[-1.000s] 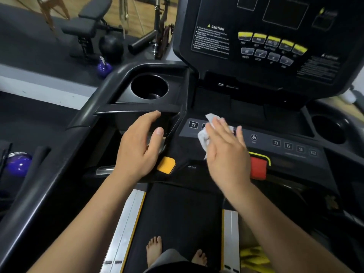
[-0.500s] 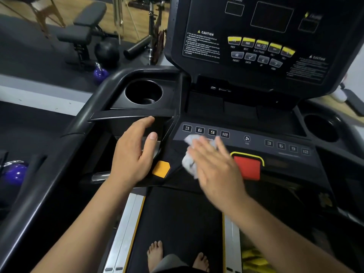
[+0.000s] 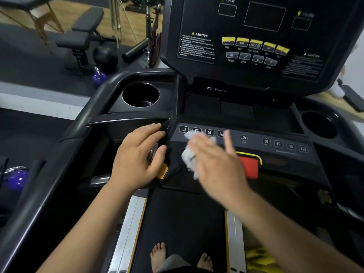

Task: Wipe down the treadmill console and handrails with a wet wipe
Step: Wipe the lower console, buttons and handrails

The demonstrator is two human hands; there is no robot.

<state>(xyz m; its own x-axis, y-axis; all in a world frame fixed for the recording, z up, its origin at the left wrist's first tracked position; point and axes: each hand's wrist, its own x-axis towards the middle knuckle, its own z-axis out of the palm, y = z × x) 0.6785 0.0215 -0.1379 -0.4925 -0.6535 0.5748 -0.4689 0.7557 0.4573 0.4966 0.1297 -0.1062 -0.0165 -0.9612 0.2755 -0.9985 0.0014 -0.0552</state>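
The black treadmill console [image 3: 246, 56] rises ahead, with a lower button strip [image 3: 256, 141] marked 3, 6, 9, 12. My right hand [image 3: 216, 164] presses a crumpled white wet wipe [image 3: 190, 154] flat against the left part of that strip, fingers spread and blurred. My left hand [image 3: 137, 160] rests on the inner grip beside the orange tab [image 3: 162, 171], fingers curled round a metal sensor. The left handrail [image 3: 65, 146] runs down toward me. The wipe hides part of the left number buttons.
A red stop button [image 3: 250, 167] sits just right of my right hand. Cup holders lie at left [image 3: 140, 94] and right [image 3: 319, 125]. My bare feet stand on the belt [image 3: 183, 219]. A weight bench [image 3: 82, 36] and purple kettlebells [image 3: 99, 76] are on the floor left.
My right hand with the wipe slid down-left off the buttons half a second ago and has now come back up onto the left number buttons. The left hand stayed put.
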